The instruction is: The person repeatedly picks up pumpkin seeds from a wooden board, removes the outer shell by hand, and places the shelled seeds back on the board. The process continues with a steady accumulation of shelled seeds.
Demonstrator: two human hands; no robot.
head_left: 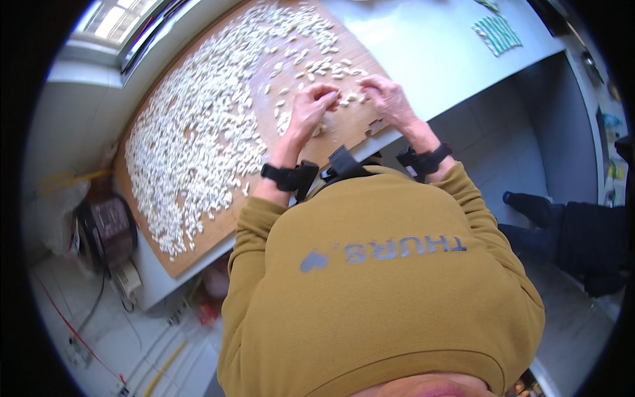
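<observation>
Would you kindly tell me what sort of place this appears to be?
Probably a kitchen: a wooden board strewn with small white pieces, perhaps dough, lies on a white counter, which also bears a green-striped cloth.

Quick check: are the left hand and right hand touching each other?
Apart. The head view shows a gap between the left hand and the right hand, with small white pieces visible on the board between them.

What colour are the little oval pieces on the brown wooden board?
The little oval pieces are white, clearest in head view.
</observation>
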